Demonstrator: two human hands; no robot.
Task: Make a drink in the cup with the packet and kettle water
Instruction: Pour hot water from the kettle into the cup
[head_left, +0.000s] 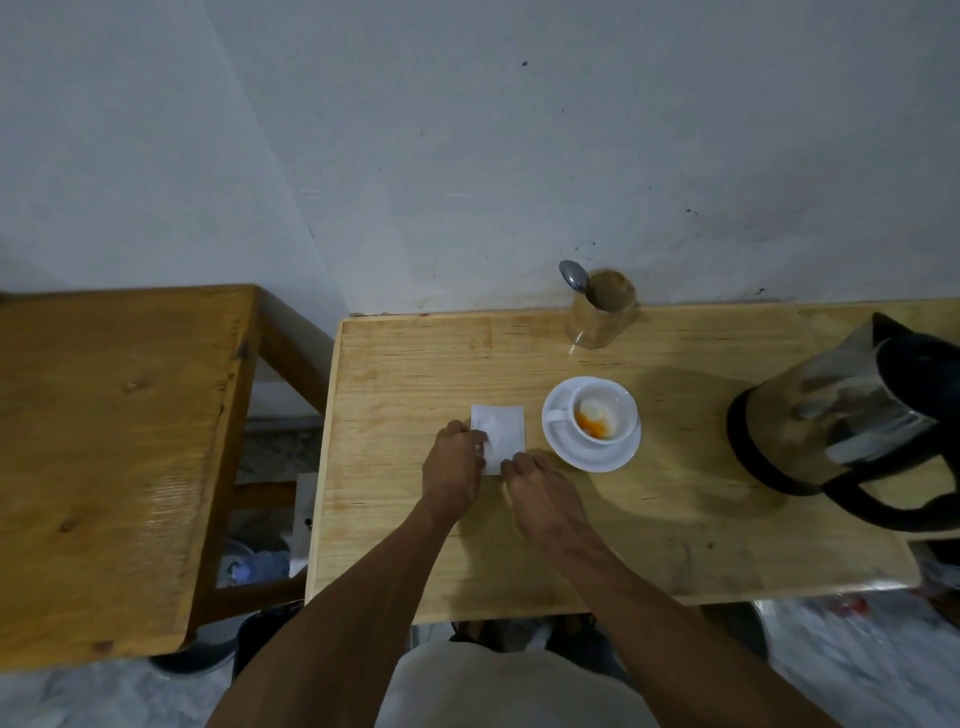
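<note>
A white packet (501, 434) lies flat on the wooden table (571, 530), left of a white cup (602, 415) that stands on a white saucer (592, 457). Orange and white powder sits in the cup's bottom. My left hand (451, 467) pinches the packet's left edge. My right hand (540, 493) pinches its near right corner. A steel kettle (836, 415) with a black handle stands at the table's right end.
A glass tumbler (602, 312) with a spoon (574, 278) in it stands at the table's back edge by the wall. A second wooden table (114, 457) is on the left, with a gap between the two.
</note>
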